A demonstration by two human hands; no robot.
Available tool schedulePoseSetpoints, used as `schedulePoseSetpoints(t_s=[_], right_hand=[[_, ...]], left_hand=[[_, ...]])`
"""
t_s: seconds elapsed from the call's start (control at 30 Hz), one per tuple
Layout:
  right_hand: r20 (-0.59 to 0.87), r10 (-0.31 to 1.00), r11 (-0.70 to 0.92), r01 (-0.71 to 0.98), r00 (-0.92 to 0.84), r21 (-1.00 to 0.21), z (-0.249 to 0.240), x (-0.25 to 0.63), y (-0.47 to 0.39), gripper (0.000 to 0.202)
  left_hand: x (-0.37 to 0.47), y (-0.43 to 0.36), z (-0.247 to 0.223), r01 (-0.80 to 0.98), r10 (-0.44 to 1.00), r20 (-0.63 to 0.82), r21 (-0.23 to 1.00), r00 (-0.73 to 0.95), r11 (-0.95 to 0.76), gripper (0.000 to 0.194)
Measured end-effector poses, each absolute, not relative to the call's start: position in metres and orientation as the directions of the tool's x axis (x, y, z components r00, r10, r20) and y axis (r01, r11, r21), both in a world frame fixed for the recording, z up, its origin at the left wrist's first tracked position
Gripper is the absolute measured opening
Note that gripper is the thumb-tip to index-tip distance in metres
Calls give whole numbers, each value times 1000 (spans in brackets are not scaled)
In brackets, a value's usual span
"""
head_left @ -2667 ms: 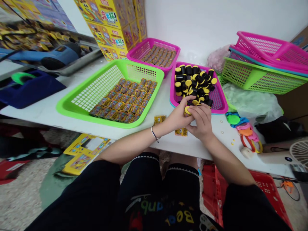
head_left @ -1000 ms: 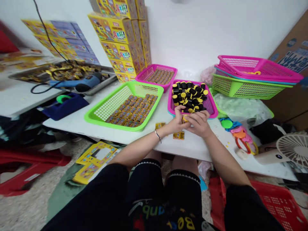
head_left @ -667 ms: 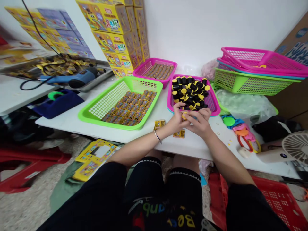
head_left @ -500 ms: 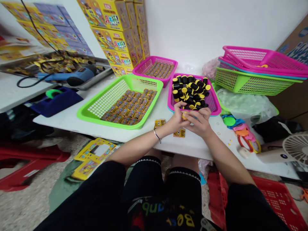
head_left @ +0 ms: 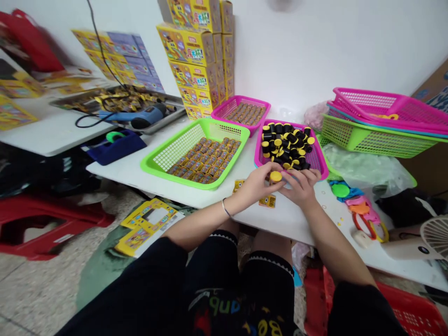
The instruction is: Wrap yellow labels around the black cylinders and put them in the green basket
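Note:
My left hand [head_left: 258,186] is closed around a small yellow-capped container [head_left: 275,177], its yellow end facing up. From the other side the fingers of my right hand [head_left: 301,186] press against the same container, and its lower part is hidden by my fingers. Just beyond, a pink basket [head_left: 321,161] holds a heap of black containers with yellow caps [head_left: 285,140]. Small printed yellow labels [head_left: 267,201] lie on the white table under my hands. To the left stands a green basket [head_left: 154,164] with rows of wrapped containers [head_left: 206,161].
Behind the green basket is another pink basket [head_left: 241,122] beside stacked yellow boxes [head_left: 198,70]. On the left are a blue heat gun [head_left: 149,115], a metal tray [head_left: 180,109] and a tape dispenser [head_left: 121,148]. Stacked baskets [head_left: 378,135] and a fan [head_left: 413,242] stand right.
The view has swung left, so things sit further right and lower in it. Between my hands, the container's yellow end now shows more plainly.

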State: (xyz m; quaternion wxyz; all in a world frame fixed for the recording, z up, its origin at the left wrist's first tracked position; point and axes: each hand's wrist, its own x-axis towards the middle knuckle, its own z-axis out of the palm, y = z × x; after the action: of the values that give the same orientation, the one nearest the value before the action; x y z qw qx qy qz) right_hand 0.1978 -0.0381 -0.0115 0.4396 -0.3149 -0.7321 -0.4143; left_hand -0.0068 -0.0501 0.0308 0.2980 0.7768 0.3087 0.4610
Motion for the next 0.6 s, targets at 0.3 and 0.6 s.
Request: schedulePoseSetpoints(t_s=[0.3, 0.6], right_hand=[[927, 234, 353, 914, -295, 202, -9, 199, -35, 34], [907, 300, 288, 934, -297, 210, -6, 209, -32, 21]], left_hand=[[-137, 59, 93, 735, 891, 360, 519, 275, -436, 34], [-150, 157, 68, 823, 978, 112, 528, 175, -208, 53]])
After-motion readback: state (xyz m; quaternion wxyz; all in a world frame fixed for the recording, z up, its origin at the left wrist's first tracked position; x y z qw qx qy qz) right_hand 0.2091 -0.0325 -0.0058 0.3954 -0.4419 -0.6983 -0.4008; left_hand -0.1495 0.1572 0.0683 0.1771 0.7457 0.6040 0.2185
